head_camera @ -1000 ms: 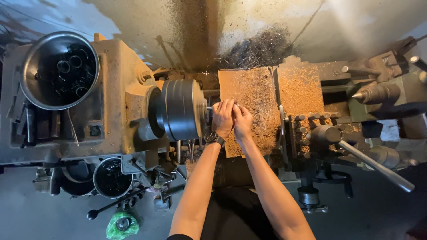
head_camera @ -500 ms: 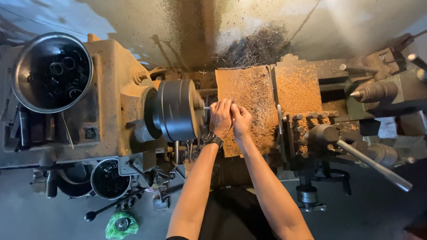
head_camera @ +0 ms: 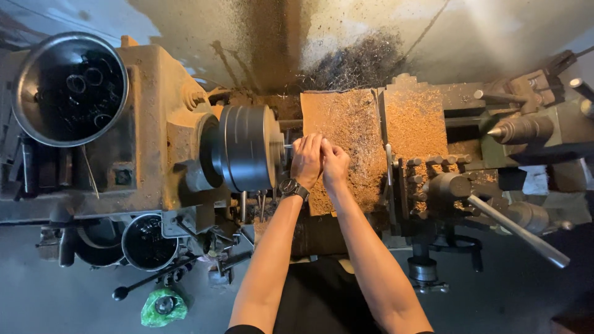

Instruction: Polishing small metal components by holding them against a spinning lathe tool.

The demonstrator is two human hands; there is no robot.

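- Both hands had stayed pressed together at the face of the chuck [head_camera: 247, 147] since the earlier frames; only the view had drifted a little, so the whole lathe sat slightly differently in the picture.
- The left hand [head_camera: 306, 159], with a dark wristwatch [head_camera: 292, 187] on its wrist, lay just right of the chuck, its fingers curled toward the chuck's face.
- The right hand [head_camera: 335, 166] touched the left one on the side away from the chuck, fingers also bent inward.
- Whether either hand was clamped on anything could not be told: the fingers hid whatever sat between them, and only a short stub of metal showed at the chuck's face beside the left hand.
- Right of the chuck, beyond the hands, lay a brown board covered in chips [head_camera: 346, 124] and a second one [head_camera: 414, 120] next to it.
- Farther right of the chuck stood the tailstock with its pointed centre [head_camera: 513, 131], aimed back toward the chuck.
- A long lever handle [head_camera: 520, 232] slanted down, well right of the chuck.
- Left of the chuck, on the headstock, sat a round metal bowl [head_camera: 25, 93] of dark rings.
- Below and left of the chuck stood a smaller dark tin [head_camera: 147, 242], and below that a green bag [head_camera: 164, 306] on the floor.
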